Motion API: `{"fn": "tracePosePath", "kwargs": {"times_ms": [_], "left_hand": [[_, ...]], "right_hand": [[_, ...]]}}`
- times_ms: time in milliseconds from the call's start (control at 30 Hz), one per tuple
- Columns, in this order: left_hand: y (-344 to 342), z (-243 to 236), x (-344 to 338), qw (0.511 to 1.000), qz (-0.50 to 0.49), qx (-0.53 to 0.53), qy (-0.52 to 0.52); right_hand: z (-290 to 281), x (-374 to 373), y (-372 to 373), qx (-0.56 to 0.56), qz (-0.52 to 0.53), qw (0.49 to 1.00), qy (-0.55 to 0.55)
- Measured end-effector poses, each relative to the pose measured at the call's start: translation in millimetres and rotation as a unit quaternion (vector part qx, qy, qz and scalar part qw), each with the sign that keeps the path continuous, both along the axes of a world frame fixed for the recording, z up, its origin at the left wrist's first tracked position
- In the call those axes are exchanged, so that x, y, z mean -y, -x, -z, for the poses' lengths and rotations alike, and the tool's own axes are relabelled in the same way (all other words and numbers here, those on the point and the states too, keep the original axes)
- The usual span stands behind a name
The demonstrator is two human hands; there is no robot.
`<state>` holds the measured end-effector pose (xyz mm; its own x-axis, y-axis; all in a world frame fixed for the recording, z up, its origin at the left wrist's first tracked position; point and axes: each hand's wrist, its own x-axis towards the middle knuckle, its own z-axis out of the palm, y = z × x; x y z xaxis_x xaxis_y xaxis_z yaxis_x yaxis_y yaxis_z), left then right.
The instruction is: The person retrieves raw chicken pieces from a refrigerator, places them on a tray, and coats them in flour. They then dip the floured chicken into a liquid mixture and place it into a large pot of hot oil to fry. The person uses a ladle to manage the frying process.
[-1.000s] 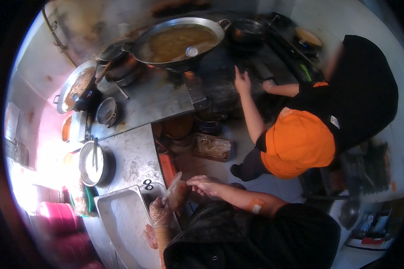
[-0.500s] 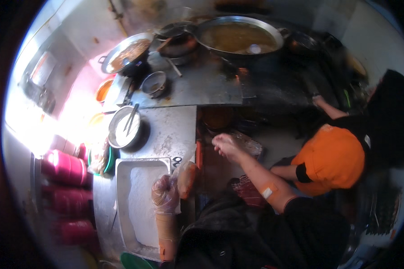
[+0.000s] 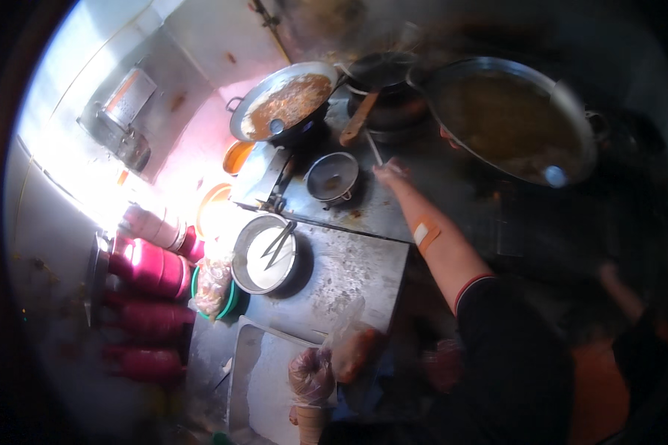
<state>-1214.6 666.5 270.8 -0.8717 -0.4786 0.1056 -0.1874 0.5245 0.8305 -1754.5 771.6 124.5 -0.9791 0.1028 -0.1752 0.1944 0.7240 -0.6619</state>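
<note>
Left grip (image 3: 310, 376) clenched on the bag (image 3: 355, 356), beside the tray (image 3: 278, 331): likely soft, slippery, best held at its neck. Right grip (image 3: 392, 171) meets the rod (image 3: 373, 149) (whether closed, I cannot tell).

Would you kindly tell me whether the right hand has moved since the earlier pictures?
Yes, the right hand has moved forward and leftward, now much closer to the small round pan.

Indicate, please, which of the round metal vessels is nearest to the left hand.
The bowl with white contents and a dark utensil in it. The small grey pan, left wok, dark pot and right wok are farther from the left hand.
</note>
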Motion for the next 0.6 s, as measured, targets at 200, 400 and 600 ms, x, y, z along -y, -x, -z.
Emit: {"fn": "tracePosePath", "kwargs": {"times_ms": [200,400,600], "left_hand": [[19.3,14.3,8.8,0.988,-0.100,0.055,-0.107],[18.7,8.6,16.5,0.989,-0.078,0.030,-0.122],[4.7,16.4,26.2,0.982,-0.017,-0.021,-0.185]], "right_hand": [[54.8,40.2,65.3,0.038,-0.022,0.974,0.222],[1.8,-0.8,-24.5,0.108,-0.045,0.936,0.333],[-49.3,-92.0,-229.7,0.058,-0.107,0.954,0.272]]}}
